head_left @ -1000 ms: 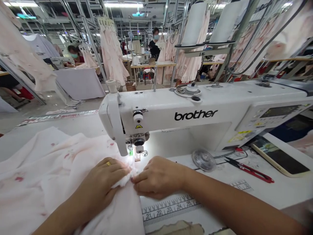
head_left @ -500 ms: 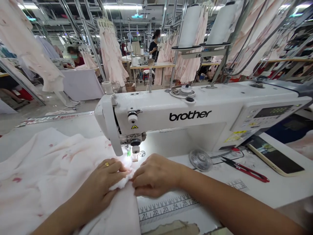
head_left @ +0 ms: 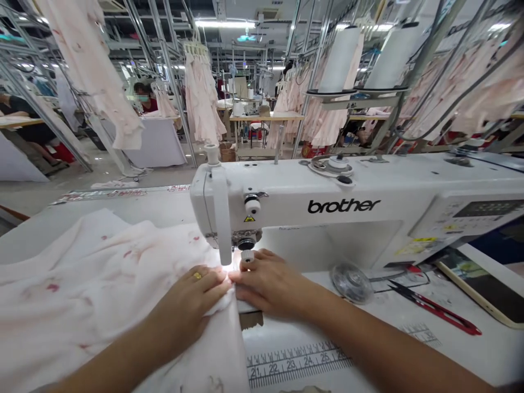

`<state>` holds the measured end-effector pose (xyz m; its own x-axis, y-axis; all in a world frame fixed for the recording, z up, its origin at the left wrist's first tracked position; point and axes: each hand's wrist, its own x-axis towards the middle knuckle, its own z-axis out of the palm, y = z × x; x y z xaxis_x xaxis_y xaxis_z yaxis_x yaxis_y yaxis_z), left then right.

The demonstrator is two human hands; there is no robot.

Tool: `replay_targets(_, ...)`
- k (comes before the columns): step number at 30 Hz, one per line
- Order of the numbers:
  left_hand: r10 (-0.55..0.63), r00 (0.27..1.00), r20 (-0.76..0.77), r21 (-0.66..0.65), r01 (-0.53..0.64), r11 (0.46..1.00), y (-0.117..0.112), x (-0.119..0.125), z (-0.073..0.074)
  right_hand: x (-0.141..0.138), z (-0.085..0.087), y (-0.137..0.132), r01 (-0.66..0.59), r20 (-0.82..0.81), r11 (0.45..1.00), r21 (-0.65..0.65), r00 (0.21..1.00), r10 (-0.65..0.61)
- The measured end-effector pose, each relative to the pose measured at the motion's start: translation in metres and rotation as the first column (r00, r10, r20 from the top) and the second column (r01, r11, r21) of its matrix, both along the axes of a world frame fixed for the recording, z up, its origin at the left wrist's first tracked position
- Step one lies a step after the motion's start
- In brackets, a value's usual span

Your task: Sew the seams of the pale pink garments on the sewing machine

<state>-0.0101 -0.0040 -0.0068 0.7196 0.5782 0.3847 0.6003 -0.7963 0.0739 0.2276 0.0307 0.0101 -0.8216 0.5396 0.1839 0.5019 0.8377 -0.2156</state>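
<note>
Pale pink fabric with small red marks (head_left: 106,273) spreads over the left of the machine bed and runs under the head of a white sewing machine (head_left: 286,213). My left hand (head_left: 192,297), a ring on one finger, grips the fabric just in front of the lit needle area. Close beside it, my right hand (head_left: 272,284) pinches the fabric's right edge, its fingertips nearly meeting the left ones. Its upper fingers reach next to the white knob (head_left: 247,256) below the machine head. Needle and presser foot are mostly hidden by the machine's lever and my fingers.
Right of my hands lie a clear plastic disc (head_left: 351,283), red-handled thread snips (head_left: 436,308) and a phone (head_left: 483,284). A printed ruler (head_left: 301,363) runs along the front edge. Thread cones (head_left: 339,60) stand above; pink garments (head_left: 200,93) hang behind. A co-worker (head_left: 145,98) sits farther back.
Both hands have moved in closer to the needle, and the bunched fabric edge between them now lies flatter. My right hand has come up beside the knob. The camera view has turned left.
</note>
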Motion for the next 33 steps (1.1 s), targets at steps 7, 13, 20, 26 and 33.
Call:
replay_targets(7,0.026,1.000,-0.008,-0.025,-0.026,0.999,0.015,-0.001,0.000,-0.001,0.001,0.003,0.049,-0.013,0.998,-0.025,0.999,-0.049)
replay_targets(13,0.045,0.995,-0.092,-0.065,-0.051,0.997,0.027,0.000,0.008,0.000,0.000,0.004,0.095,-0.052,0.994,-0.047,0.994,-0.097)
replay_targets(20,0.086,0.992,-0.092,-0.032,-0.089,0.996,0.031,-0.002,0.004,-0.001,-0.004,0.009,0.105,-0.042,0.994,0.025,0.994,-0.104)
replay_targets(26,0.117,0.973,-0.200,-0.108,-0.141,0.984,0.016,-0.005,0.016,-0.002,0.022,-0.018,0.188,-0.032,0.982,-0.019,0.981,-0.189)
replay_targets(33,0.388,0.913,-0.126,0.075,-0.381,0.921,-0.072,-0.026,0.007,0.044,-0.042,-0.169,0.253,-0.505,0.951,-0.177,0.806,-0.309)
